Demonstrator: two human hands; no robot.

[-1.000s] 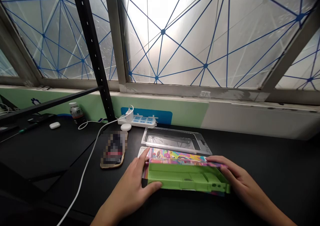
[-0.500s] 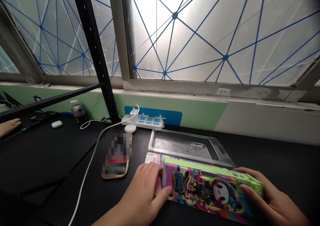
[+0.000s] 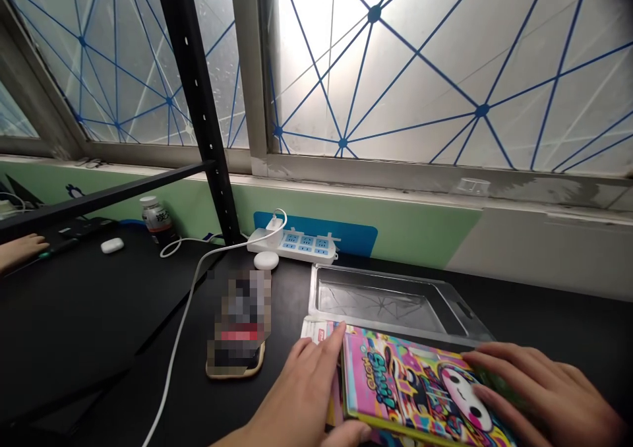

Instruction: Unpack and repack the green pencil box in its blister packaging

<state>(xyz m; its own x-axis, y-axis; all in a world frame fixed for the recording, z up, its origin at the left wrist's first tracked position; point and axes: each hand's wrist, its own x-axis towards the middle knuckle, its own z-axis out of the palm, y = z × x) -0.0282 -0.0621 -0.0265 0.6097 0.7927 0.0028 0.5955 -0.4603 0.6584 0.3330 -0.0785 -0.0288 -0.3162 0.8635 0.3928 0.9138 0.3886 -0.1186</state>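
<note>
A flat, cartoon-printed case [image 3: 413, 384] in pink, yellow and blue, with a green edge, lies face up at the lower right. My left hand [image 3: 309, 387] is closed around its left end, index finger at the back corner and thumb by the front edge. My right hand [image 3: 539, 387] grips the right end, with its thumb over the printed face and its fingers along the back edge. Beneath the case a colourful printed card [image 3: 316, 328] shows at the left. Behind lies a clear plastic tray [image 3: 450, 295].
A phone [image 3: 242, 322] lies left of my hands, near a white earbud case [image 3: 266, 260]. A white cable [image 3: 185, 315] runs from the power strip [image 3: 306, 246] across the black table. At far left are another person's hand [image 3: 22, 252], a bottle [image 3: 157, 219] and a black rack post [image 3: 198, 104].
The case has turned from standing on edge, its green side upward, to lying flatter with the printed face up. My left index finger has moved to its back corner. The view has shifted slightly.
</note>
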